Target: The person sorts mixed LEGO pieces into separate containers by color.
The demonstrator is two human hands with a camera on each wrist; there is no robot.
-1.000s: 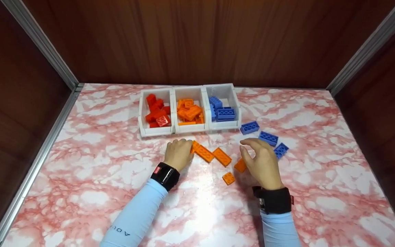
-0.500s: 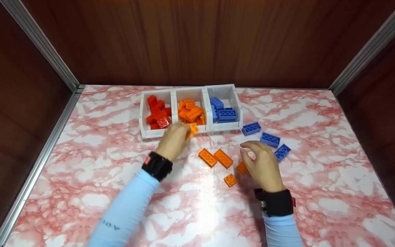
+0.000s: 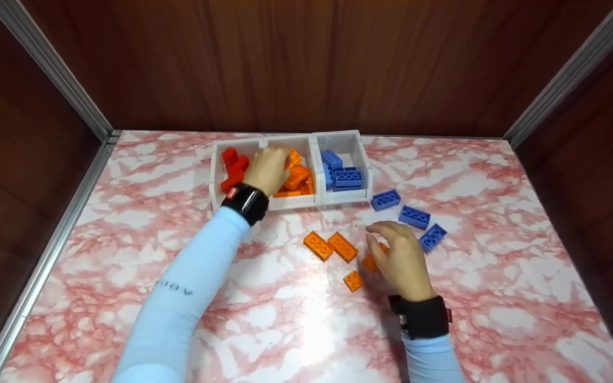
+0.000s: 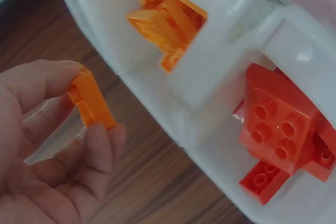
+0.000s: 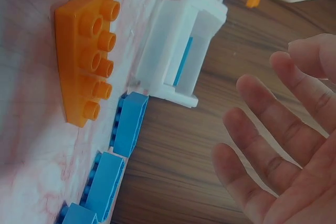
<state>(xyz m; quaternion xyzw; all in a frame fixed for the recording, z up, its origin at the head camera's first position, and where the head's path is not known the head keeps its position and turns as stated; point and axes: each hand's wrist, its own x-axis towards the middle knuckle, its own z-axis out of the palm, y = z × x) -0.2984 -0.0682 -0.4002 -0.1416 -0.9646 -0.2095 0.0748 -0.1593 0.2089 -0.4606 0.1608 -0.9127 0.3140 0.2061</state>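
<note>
My left hand (image 3: 267, 169) is over the middle white bin (image 3: 295, 202), which has orange toy building bricks inside. Between thumb and fingers it pinches an orange brick (image 4: 95, 98), seen edge-on in the left wrist view. Red bricks (image 4: 275, 129) fill the bin to the left, partly covered by the hand in the head view. My right hand (image 3: 403, 260) hovers over the table with fingers spread and relaxed, nothing in them. Below it lies an orange brick (image 5: 84, 56), studs showing in the right wrist view, partly hidden by the hand in the head view.
Blue bricks (image 3: 348, 178) are in the right-hand bin (image 3: 345, 197). Two long orange bricks (image 3: 318, 246) and a small square one (image 3: 353, 281) lie on the marbled table (image 3: 264, 319). Three blue bricks (image 3: 414, 216) lie right of the bins. Dark wood-look panels (image 3: 306, 64) enclose the table.
My left hand has carried the orange brick from the table in front of the bins up and away to over the middle bin. The right hand has stayed nearly still.
</note>
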